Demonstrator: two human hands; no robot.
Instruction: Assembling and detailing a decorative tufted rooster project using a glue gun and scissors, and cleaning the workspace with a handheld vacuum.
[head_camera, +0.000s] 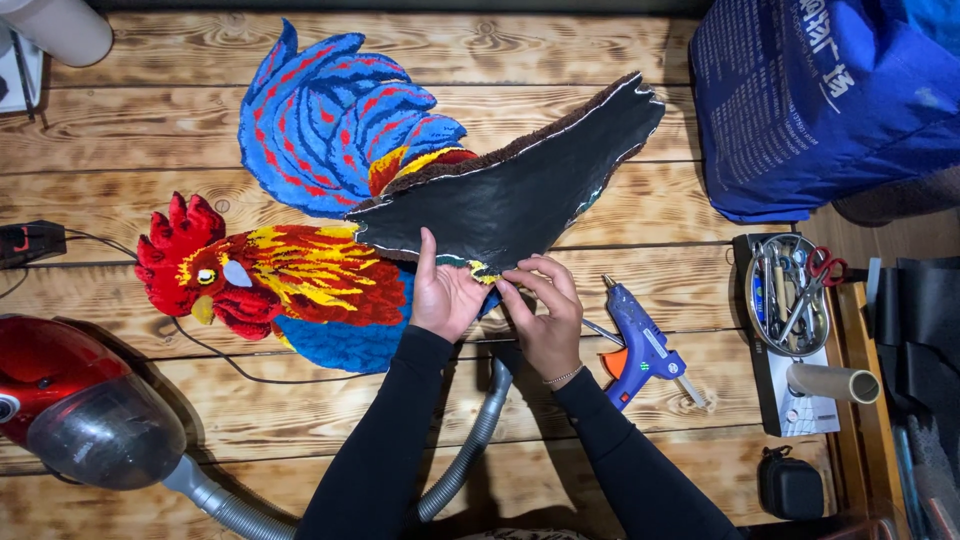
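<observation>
A tufted rooster rug (300, 270) in red, yellow and blue lies on the wooden table (150, 130). Its right part is folded over, showing the black backing (520, 190). My left hand (443, 295) presses flat on the lower edge of that backing, index finger pointing up. My right hand (545, 305) pinches the rug's edge just beside it, fingers curled on the fabric. Both arms wear black sleeves.
A blue glue gun (640, 345) lies right of my hands. A red vacuum cleaner (75, 405) with a grey hose (470, 450) sits at lower left. A metal dish of scissors and tools (790, 295), a cardboard tube (830, 382) and a blue bag (820, 100) stand at right.
</observation>
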